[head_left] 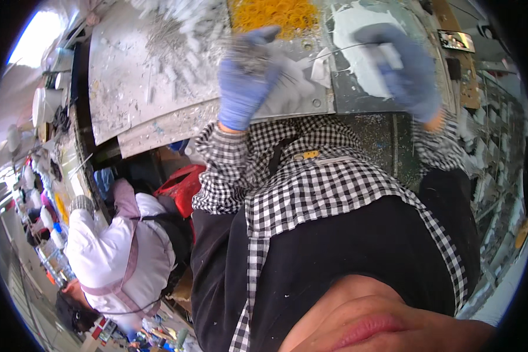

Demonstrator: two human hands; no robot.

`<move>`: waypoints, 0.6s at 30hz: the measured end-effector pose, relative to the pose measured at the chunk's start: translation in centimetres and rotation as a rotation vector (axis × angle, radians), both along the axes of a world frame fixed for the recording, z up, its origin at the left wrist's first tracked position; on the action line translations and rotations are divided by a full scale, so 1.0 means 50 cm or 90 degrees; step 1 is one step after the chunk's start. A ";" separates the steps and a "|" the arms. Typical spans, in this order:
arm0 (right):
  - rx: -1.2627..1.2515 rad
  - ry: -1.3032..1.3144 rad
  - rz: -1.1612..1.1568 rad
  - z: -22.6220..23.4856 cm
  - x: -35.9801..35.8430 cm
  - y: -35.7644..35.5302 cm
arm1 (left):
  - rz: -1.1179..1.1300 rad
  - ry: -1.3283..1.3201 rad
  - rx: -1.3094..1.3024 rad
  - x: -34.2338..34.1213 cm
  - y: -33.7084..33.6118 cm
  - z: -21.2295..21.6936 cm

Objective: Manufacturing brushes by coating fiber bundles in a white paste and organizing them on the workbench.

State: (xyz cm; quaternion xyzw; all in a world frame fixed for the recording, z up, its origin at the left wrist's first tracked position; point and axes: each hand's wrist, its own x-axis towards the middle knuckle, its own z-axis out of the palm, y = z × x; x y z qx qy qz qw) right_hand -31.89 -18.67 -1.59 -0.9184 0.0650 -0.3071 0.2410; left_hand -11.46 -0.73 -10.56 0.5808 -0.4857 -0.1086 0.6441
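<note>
My left hand [246, 88], in a blue glove, is closed around a bundle of thin grey wire-like pieces [251, 58]; motion blurs them. On the right, my right hand [406, 76] wears a matching glove with darkened fingertips. It pinches a thin dark rod [343, 48] that points left toward my other hand. Under the right hand a sheet of wet-looking white paste [358, 26] is spread on a dark board [358, 94]. White, cloth-like material [293, 88] lies between the hands, partly covered by the left one.
A heap of small orange rings [276, 16] sits at the far middle. White tube-like pieces [188, 26] and loose grey wires [164, 35] cover part of the metal worktop [120, 88]. A phone [456, 41] lies far right. Another person [123, 252] works at lower left.
</note>
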 end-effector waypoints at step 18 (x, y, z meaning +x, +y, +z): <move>-0.205 -0.105 0.332 -0.035 0.172 0.090 | -0.202 0.031 0.393 -0.039 -0.067 -0.361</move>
